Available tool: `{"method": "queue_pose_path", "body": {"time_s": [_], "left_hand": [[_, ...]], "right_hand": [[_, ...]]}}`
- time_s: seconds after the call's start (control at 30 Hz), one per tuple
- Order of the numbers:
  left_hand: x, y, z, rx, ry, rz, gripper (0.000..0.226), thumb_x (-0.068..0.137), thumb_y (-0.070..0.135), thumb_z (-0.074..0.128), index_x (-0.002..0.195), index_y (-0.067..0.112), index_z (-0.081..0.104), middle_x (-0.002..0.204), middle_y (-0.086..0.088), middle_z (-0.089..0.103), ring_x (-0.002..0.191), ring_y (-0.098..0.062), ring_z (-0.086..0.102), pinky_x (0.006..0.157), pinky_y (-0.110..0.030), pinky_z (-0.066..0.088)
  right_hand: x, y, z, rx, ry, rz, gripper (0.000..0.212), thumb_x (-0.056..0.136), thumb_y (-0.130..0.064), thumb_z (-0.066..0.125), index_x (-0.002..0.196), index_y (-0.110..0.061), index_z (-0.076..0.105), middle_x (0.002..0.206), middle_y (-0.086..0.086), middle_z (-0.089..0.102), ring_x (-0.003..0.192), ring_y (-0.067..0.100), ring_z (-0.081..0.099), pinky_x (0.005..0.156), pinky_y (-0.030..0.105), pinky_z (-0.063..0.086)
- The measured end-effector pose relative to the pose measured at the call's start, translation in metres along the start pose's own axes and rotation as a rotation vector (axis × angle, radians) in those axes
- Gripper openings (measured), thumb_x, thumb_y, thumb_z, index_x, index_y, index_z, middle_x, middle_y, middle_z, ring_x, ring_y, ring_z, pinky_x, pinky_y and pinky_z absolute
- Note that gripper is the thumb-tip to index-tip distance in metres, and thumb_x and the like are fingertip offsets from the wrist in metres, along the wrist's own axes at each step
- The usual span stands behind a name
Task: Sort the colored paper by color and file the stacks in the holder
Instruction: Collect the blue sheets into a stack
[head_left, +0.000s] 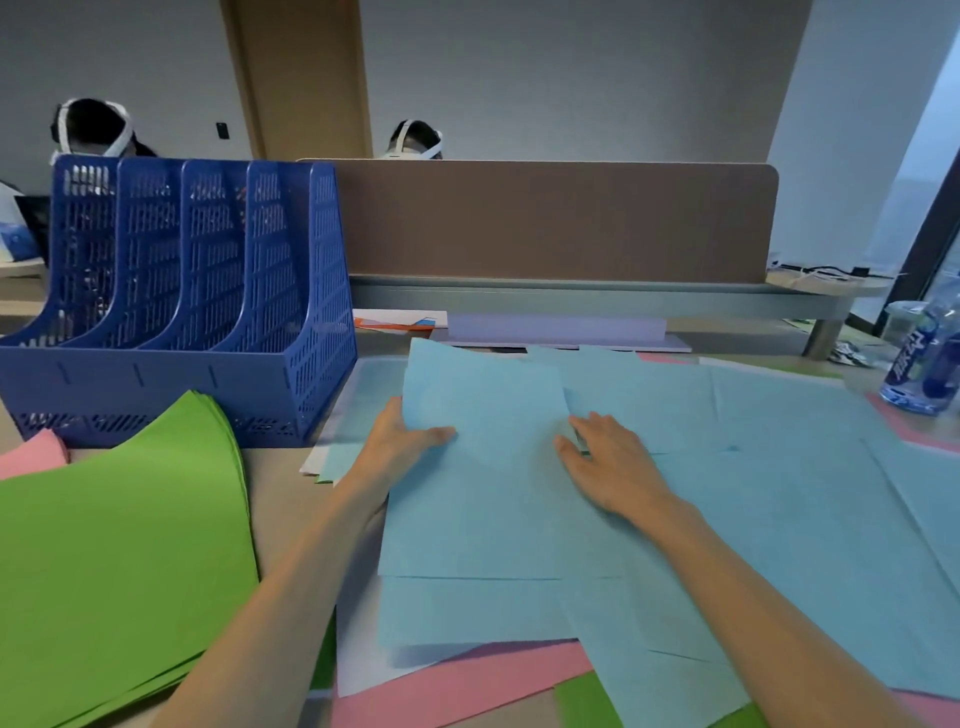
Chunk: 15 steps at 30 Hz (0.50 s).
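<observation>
left hand pinches the left edge of the top blue sheet, thumb on top and fingers tucked under. right hand lies loose and flat on the blue sheets just to its right. it presses and grips nothing, fingertips near a loose corner.

top blue sheet lies between my two hands, long axis running away from me, slightly tilted. left hand is already on its edge, so it is the nearer one for a lift. the other blue is fanned wide to the right, overlapping at odd angles. pink sheets and a little green show beneath at the near edge.

green stack lies near left, roughly squared. holder stands behind it, slots opening toward me; i see no paper in them.

judgement: blue is not yet gathered. it needs drawing in toward centre and squaring before it goes left to the holder.

room: a bare desk strip runs between green stack and blue. water bottle stands just beside the far right sheets and could be knocked. desk divider closes off the back.
</observation>
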<state>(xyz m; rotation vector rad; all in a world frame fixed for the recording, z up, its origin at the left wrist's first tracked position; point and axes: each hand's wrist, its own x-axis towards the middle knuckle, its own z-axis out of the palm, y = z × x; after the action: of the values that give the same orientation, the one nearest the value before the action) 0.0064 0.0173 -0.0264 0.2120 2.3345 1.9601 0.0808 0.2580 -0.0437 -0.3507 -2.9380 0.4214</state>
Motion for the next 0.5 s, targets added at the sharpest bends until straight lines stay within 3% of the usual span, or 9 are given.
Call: {"method": "queue_pose_path", "body": {"time_s": [0.13,0.23,0.3,0.4,0.5], "left_hand": [[-0.001,-0.003,0.003,0.030,-0.012,-0.023,0.055,0.073,0.014,0.081,0.119,0.012,0.051,0.111,-0.005,0.066,0.097,-0.024,0.066,0.087,-0.044,0.055],[-0.001,-0.005,0.005,0.049,-0.007,-0.021,0.052,0.075,0.013,0.079,0.118,0.011,0.049,0.110,-0.005,0.064,0.097,-0.023,0.065,0.081,-0.038,0.054],[-0.002,-0.005,0.007,0.047,-0.006,-0.017,0.052,0.076,0.011,0.078,0.119,0.011,0.048,0.110,-0.006,0.064,0.095,-0.023,0.065,0.076,-0.034,0.053],[-0.007,-0.002,0.007,0.030,-0.003,-0.013,0.051,0.077,0.009,0.077,0.119,0.010,0.048,0.111,-0.007,0.063,0.094,-0.023,0.064,0.074,-0.033,0.052],[-0.013,0.000,0.006,0.034,0.002,-0.008,0.046,0.079,0.008,0.076,0.114,0.012,0.046,0.106,-0.005,0.061,0.087,-0.019,0.062,0.066,-0.028,0.050]], "right_hand": [[-0.009,0.011,-0.011,-0.081,-0.098,0.308,0.065,0.098,-0.055,0.019,0.154,-0.023,0.008,0.160,0.015,0.005,0.145,0.039,0.006,0.114,0.055,0.013],[-0.010,-0.001,-0.009,-0.059,-0.113,0.297,0.063,0.100,-0.052,0.021,0.154,-0.024,0.005,0.160,0.015,0.000,0.145,0.041,0.005,0.115,0.055,0.012],[-0.004,-0.012,-0.008,0.080,-0.102,0.219,0.061,0.101,-0.046,0.025,0.154,-0.019,0.009,0.160,0.016,0.003,0.146,0.039,0.005,0.116,0.050,0.011],[-0.002,-0.023,-0.016,0.265,-0.071,0.076,0.052,0.102,-0.033,0.032,0.147,-0.007,0.030,0.155,0.018,0.026,0.144,0.030,0.022,0.114,0.035,0.018],[-0.005,-0.012,-0.025,0.270,0.029,0.049,0.048,0.099,-0.026,0.042,0.142,-0.006,0.040,0.148,0.015,0.038,0.139,0.025,0.032,0.111,0.031,0.024]]}}
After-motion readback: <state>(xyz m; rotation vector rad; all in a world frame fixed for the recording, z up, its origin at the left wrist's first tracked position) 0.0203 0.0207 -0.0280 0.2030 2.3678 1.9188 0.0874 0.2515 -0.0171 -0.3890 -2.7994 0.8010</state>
